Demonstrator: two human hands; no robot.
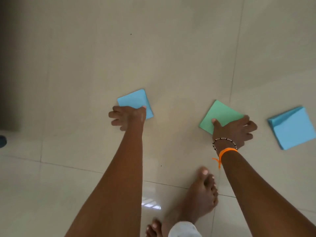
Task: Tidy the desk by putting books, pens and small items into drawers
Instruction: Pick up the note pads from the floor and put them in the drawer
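Observation:
Three pads of sticky notes lie on a beige tiled floor [85,74]. My left hand [128,118] pinches the near edge of a small blue pad [134,100], thumb on top. My right hand [234,132], with a bead bracelet and an orange band at the wrist, grips the near corner of a green pad [220,113], thumb on top and fingers at its right edge. A larger blue pad [294,129] with its top sheet folded up lies free further right.
My bare feet [198,197] stand on the tiles below the hands. A dark piece of furniture [6,82] runs along the left edge, with a small dark blue thing [2,141] at its foot. No desk or drawer is in view.

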